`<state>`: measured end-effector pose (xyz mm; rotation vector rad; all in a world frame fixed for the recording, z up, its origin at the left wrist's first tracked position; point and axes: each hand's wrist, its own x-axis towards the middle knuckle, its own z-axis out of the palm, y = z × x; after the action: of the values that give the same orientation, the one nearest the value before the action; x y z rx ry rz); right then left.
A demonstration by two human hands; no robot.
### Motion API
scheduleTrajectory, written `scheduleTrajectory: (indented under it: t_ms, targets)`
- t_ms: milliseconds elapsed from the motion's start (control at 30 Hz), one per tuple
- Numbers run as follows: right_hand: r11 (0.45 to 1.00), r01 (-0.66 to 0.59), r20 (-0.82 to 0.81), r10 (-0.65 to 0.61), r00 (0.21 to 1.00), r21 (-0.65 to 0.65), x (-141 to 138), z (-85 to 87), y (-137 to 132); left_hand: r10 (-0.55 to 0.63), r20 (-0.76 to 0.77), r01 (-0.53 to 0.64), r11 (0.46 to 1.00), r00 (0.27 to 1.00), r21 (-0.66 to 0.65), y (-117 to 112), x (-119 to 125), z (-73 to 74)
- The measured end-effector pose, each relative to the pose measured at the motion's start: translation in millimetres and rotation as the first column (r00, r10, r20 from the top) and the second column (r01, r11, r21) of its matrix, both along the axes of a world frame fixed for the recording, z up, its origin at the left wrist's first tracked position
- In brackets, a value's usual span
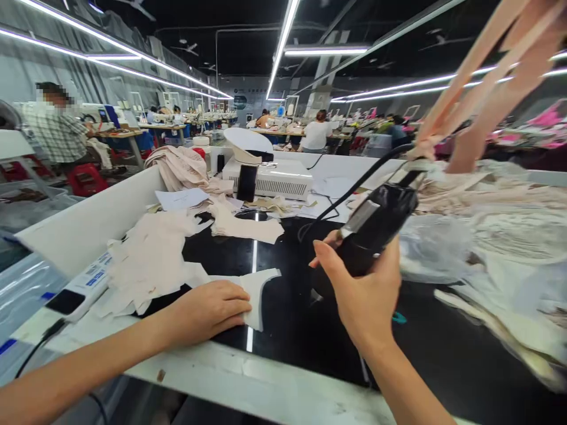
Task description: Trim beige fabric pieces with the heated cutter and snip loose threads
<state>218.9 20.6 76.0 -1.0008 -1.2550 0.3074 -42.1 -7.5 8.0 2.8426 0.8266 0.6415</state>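
Observation:
My left hand (208, 310) lies palm down, fingers loosely curled, on a white fabric piece (257, 289) that rests on the black worktable (292, 295). My right hand (363, 289) is wrapped round a black corded hand tool (376, 227) with a silver band, raised above the table and tilted up to the right. The tool's black cable (354, 189) loops back over the table. Beige straps (482, 82) hang blurred at the upper right, near the tool's tip.
A pile of cream fabric pieces (150, 260) lies left of my left hand, beside a white device with blue labels (84, 286). A white machine (270, 174) stands at the back. Plastic bags and lace fabric (496, 236) fill the right. Other people sit at distant tables.

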Motion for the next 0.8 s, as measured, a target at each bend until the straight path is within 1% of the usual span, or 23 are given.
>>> scheduleTrajectory:
  t_ms: [33,100,200,267,400,467,567,667,800]
  targets:
    - [1.000,-0.024,-0.020,0.024,1.000,-0.016,-4,-1.1,-3,0.000,0.009,-0.001,1.000,1.000,0.008,1,1,0.1]
    - [0.992,-0.121,-0.099,0.117,0.988,-0.039,-12,-3.6,-11,-0.001,0.014,0.001,1.000,1.000,0.030,2,4,0.4]
    - [0.951,-0.308,-0.228,0.301,0.926,0.007,-24,-7.3,-23,-0.019,0.003,0.019,0.998,1.000,0.064,2,11,1.7]
    - [0.929,-0.369,-0.276,0.359,0.892,0.019,-30,-9.8,-29,-0.047,-0.012,0.048,0.996,0.999,0.081,2,16,2.2]
    - [0.892,-0.450,-0.320,0.438,0.840,0.040,-39,-14.3,-37,-0.084,-0.039,0.087,0.991,0.996,0.101,4,25,-0.5]
    - [0.875,-0.481,-0.338,0.469,0.816,0.054,-42,-16.1,-40,-0.082,-0.040,0.086,0.991,0.996,0.104,5,27,-3.0]
    - [0.864,-0.498,-0.361,0.487,0.795,0.068,-47,-18.1,-41,-0.075,0.012,0.074,0.994,0.997,0.081,5,27,-5.6]
    - [0.866,-0.493,-0.370,0.486,0.792,0.084,-51,-19.1,-40,-0.077,0.079,0.075,0.997,0.994,0.018,5,26,-5.4]
    - [0.880,-0.464,-0.373,0.467,0.802,0.105,-55,-19.9,-35,-0.066,0.102,0.072,0.996,0.993,-0.054,5,25,-4.3]
